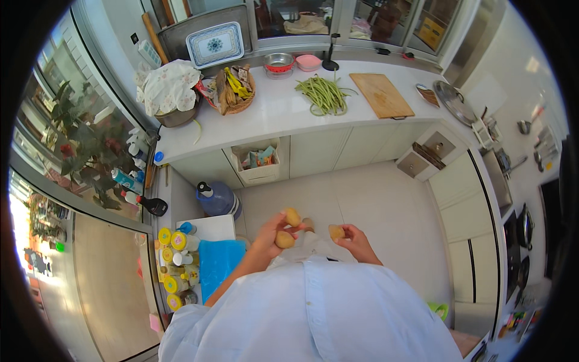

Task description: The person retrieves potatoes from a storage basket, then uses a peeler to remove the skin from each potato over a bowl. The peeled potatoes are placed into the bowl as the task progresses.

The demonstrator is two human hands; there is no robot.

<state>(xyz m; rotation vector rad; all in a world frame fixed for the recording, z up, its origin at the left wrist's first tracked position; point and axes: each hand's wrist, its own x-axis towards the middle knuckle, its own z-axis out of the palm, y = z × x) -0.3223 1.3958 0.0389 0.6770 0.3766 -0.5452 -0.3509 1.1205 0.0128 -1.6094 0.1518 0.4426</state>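
Two potatoes are in my left hand [271,233]: one potato [292,217] at the fingertips and another potato [285,240] lower, against the palm. My right hand [356,242] grips a third potato [336,232] between thumb and fingers. Both hands are raised in front of my light blue shirt [312,312], over the tiled floor. Ahead on the white counter [267,108] lie a heap of long green beans [326,95] and a wooden cutting board [382,96].
A wicker basket [239,106] of packets and a cloth-covered pot [174,118] stand on the counter's left. Below are an open bin drawer [260,173] and a blue water bottle [219,199]. Yellow-lidded jars [178,240] crowd the left side. A stove pan [524,226] is at right.
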